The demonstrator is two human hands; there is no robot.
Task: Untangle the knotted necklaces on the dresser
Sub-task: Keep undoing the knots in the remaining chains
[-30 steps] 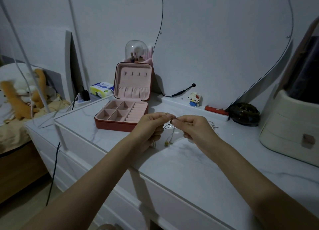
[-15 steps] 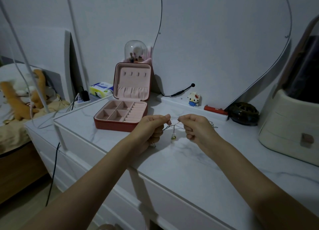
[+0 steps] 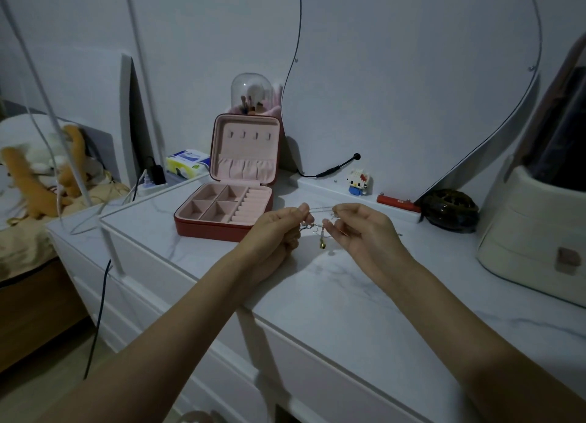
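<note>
Thin silver necklaces point(image 3: 318, 228) hang in a tangle between my two hands, just above the white marble dresser top point(image 3: 333, 295). My left hand point(image 3: 275, 232) pinches one stretch of chain between thumb and forefinger. My right hand point(image 3: 364, 232) pinches the other end, so a short length runs taut between the fingertips. Below that length sits the knot, and a small gold pendant point(image 3: 322, 243) dangles from it. Part of the chain is hidden inside my curled fingers.
An open red jewellery box point(image 3: 226, 208) with pink compartments stands just behind my left hand. Further back are a small block figure point(image 3: 358, 181), a red stick point(image 3: 398, 199) and a dark round dish point(image 3: 450, 210). A cream drawer unit point(image 3: 532, 238) fills the right side.
My hands have drawn apart from nearly touching, stretching a length of chain between them. The pendant has risen and now hangs nearer my right hand.
</note>
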